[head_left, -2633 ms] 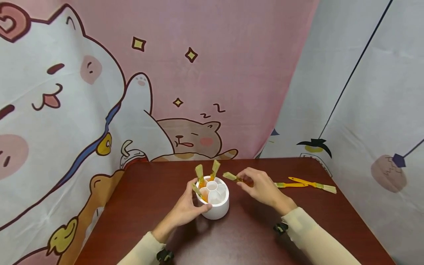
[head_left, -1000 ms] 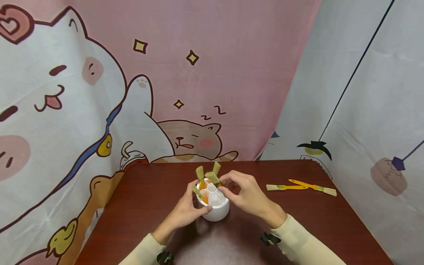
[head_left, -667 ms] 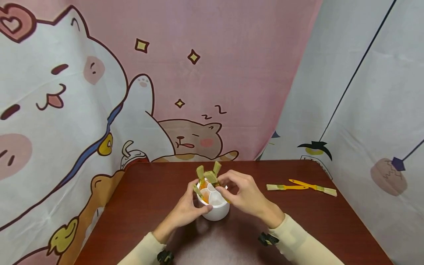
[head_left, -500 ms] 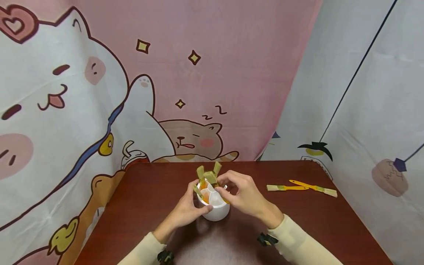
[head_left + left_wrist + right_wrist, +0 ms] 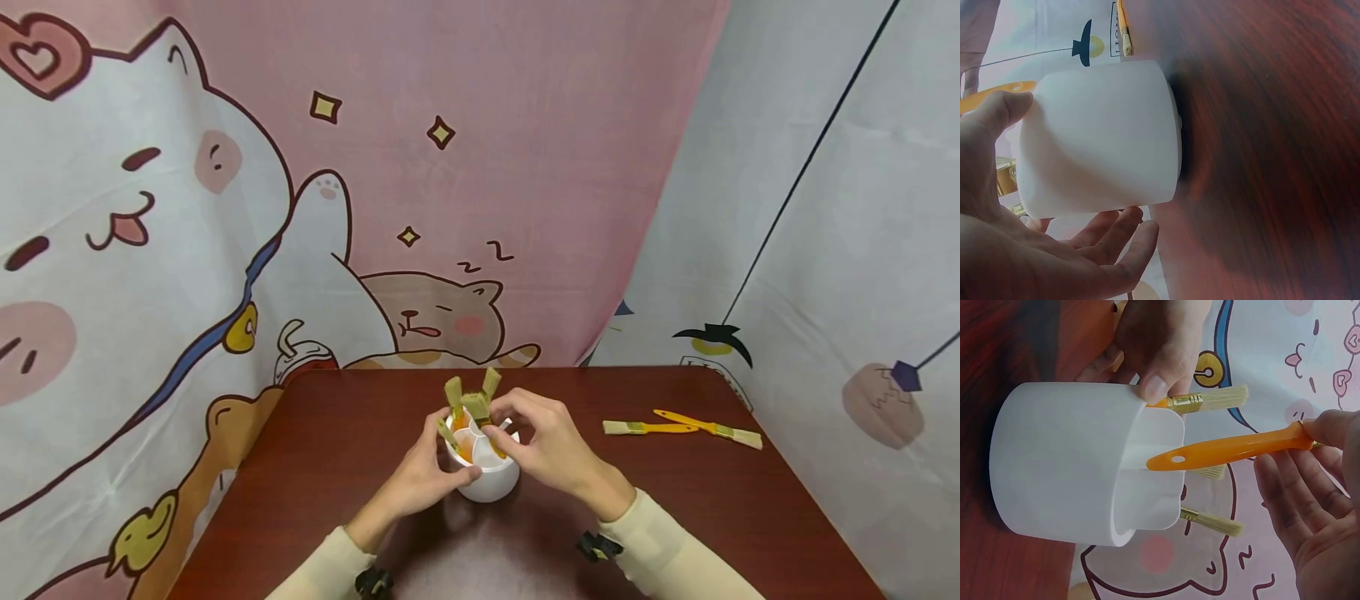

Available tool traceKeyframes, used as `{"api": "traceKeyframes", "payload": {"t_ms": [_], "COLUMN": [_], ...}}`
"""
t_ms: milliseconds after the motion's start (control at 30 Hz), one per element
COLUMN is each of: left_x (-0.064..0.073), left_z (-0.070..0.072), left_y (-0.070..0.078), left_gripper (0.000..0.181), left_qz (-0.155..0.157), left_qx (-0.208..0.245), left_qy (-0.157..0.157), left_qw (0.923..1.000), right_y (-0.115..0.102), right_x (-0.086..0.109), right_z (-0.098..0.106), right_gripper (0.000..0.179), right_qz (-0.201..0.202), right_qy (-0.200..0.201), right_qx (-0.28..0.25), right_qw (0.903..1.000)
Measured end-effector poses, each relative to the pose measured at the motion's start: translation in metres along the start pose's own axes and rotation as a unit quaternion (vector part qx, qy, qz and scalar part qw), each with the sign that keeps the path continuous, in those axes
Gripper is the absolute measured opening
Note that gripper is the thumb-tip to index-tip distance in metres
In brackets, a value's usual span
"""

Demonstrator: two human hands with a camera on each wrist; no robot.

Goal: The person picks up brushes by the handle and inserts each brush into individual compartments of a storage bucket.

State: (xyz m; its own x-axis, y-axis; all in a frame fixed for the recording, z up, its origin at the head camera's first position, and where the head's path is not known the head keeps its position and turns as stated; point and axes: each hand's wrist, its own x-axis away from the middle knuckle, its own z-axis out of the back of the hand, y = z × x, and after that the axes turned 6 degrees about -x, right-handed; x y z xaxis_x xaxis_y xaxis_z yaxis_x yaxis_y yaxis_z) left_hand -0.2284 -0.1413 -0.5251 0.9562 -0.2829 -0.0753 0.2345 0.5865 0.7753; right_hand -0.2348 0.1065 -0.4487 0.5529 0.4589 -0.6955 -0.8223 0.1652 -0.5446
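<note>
A white round holder (image 5: 489,483) with an inner divider stands on the table, and my left hand (image 5: 422,473) grips it around its left side. Three brushes stand in its compartments: one at back left (image 5: 453,392), one at the back (image 5: 491,382) and one at the left (image 5: 447,435). My right hand (image 5: 551,442) pinches another flat paintbrush (image 5: 476,405) near its metal band, bristles up. In the right wrist view its orange handle (image 5: 1229,451) points down at the holder's mouth; whether the tip is inside a compartment I cannot tell.
On the dark red table (image 5: 337,467), right of the holder, lie two more paintbrushes: one roughly crosswise (image 5: 633,427) and one slanting (image 5: 738,436), their yellow handles crossing. A cartoon-printed cloth (image 5: 525,167) hangs behind the table.
My right hand has carried the paintbrush left from beside the holder to above it. In the last second it shifted slightly left and the brush turned more upright. My left hand keeps its grip.
</note>
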Motion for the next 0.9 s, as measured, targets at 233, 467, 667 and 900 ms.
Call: {"api": "traceKeyframes", "payload": {"t_ms": [233,467,667,900], "left_x": [0.001,0.002,0.001,0.000], "left_z": [0.000,-0.001,-0.001,0.000], "left_y": [-0.001,-0.001,0.001,0.001], "left_gripper": [0.108,0.109,0.108,0.107], "left_qz": [0.000,0.001,0.000,-0.006], "left_qx": [0.002,-0.004,-0.005,-0.001], "left_qy": [-0.001,-0.002,0.001,0.000], "left_qw": [1.0000,1.0000,1.0000,1.0000], "right_y": [0.003,0.010,0.017,0.026], "right_x": [0.005,0.011,0.016,0.022], "right_z": [-0.004,-0.009,-0.013,-0.016], "right_gripper": [0.020,0.022,0.020,0.023], "right_qz": [-0.009,-0.005,-0.005,-0.002], "right_qy": [-0.008,-0.016,-0.022,-0.029], "right_qx": [0.003,-0.019,-0.008,0.030], "right_qw": [0.9999,0.9997,0.9997,0.9991]}}
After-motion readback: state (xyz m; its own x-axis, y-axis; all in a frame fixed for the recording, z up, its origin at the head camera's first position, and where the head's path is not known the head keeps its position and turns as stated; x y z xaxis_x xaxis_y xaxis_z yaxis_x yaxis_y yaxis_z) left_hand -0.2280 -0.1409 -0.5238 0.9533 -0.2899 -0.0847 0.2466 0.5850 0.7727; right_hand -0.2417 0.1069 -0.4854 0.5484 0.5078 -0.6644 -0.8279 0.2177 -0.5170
